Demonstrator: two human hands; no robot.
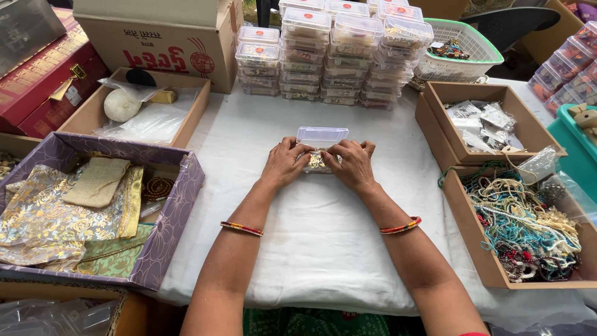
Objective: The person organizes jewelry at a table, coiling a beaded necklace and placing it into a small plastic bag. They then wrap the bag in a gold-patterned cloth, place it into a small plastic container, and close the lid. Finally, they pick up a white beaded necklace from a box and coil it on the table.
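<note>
Both hands [320, 163] hold a small clear plastic box [321, 144] on white cloth [323, 249].

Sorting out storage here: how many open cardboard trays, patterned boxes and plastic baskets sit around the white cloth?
Open brown cardboard trays: 3
Purple patterned box: 1
White plastic basket with green rim: 1
Total: 5

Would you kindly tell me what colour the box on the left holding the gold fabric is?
Purple box with a pale floral pattern, head view.

white cloth [323, 242]; purple floral box [174, 211], gold-patterned fabric [37, 218]; turquoise beads [516, 211], clear case [321, 135]
</note>
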